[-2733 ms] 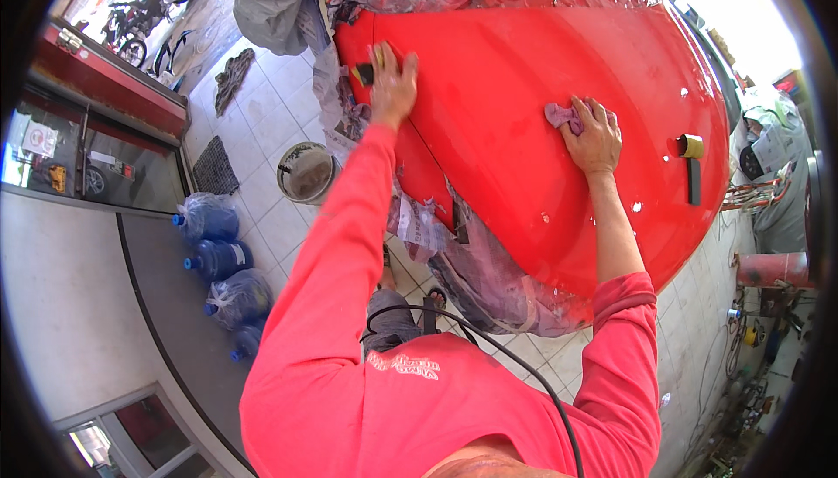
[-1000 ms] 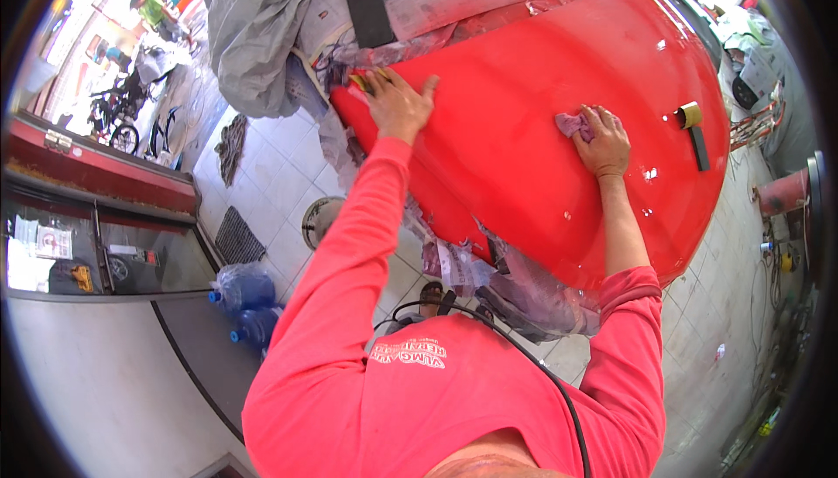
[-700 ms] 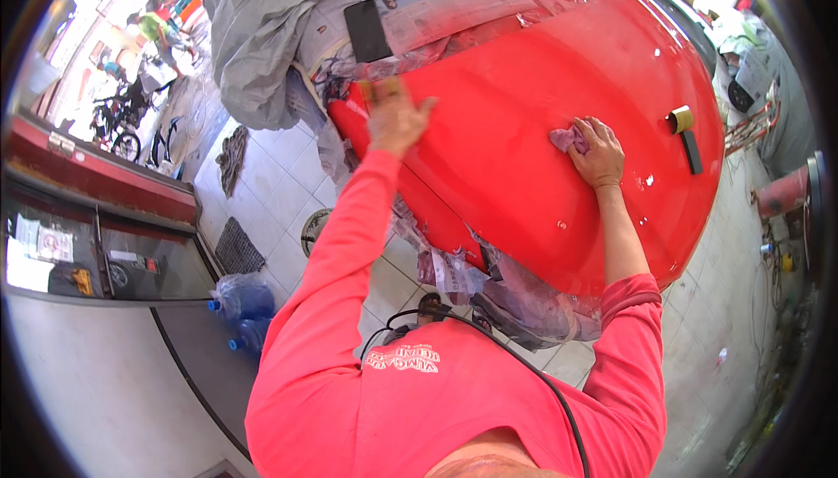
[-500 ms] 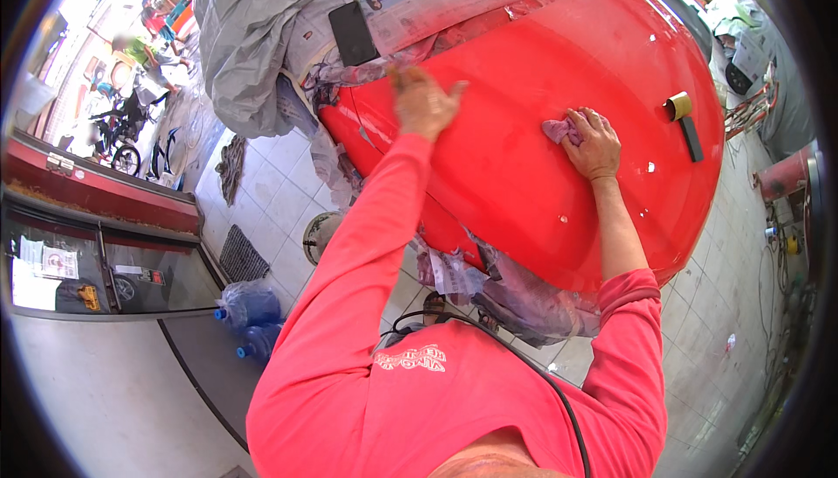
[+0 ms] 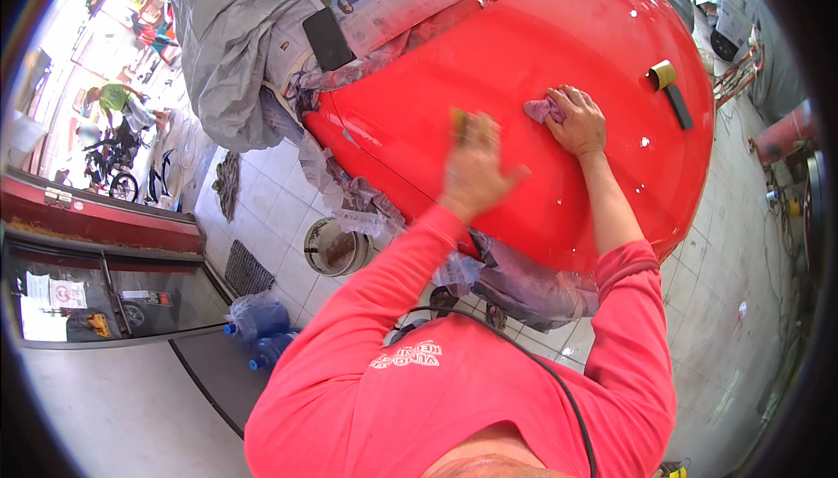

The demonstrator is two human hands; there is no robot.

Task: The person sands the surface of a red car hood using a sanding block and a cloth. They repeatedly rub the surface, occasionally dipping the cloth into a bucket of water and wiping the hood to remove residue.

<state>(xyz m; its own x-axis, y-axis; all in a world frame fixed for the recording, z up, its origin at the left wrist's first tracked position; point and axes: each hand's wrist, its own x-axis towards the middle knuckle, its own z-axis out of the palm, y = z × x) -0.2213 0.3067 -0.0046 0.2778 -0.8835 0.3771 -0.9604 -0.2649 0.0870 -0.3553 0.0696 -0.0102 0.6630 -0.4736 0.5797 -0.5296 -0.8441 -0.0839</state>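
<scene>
A glossy red car hood [image 5: 375, 129] spreads out in front of me. My left hand [image 5: 476, 172], blurred by motion, lies over its near left part, thumb out to the side. A yellowish piece of sandpaper [image 5: 457, 118] pokes out past the fingertips, mostly covered by the hand. Farther right, my right hand [image 5: 578, 124] rests on the hood with its fingers around a crumpled pink-purple cloth [image 5: 543, 110]. Beyond it, toward the hood's right edge, lie a curled yellow sandpaper strip [image 5: 662, 75] and a dark grey sanding block [image 5: 678, 107].
A black phone [image 5: 328, 40] lies on newspaper [image 5: 401, 6] at the far left, beside a grey cover [image 5: 218, 50]. Masking plastic [image 5: 532, 290] hangs below the hood. A bucket [image 5: 336, 251] and blue water jugs [image 5: 259, 314] stand on the left. Another person [image 5: 113, 98] is outside.
My left hand has swept from the hood's far left edge toward me and rightward. The right hand keeps the cloth at about the same spot. The whole view has shifted a little.
</scene>
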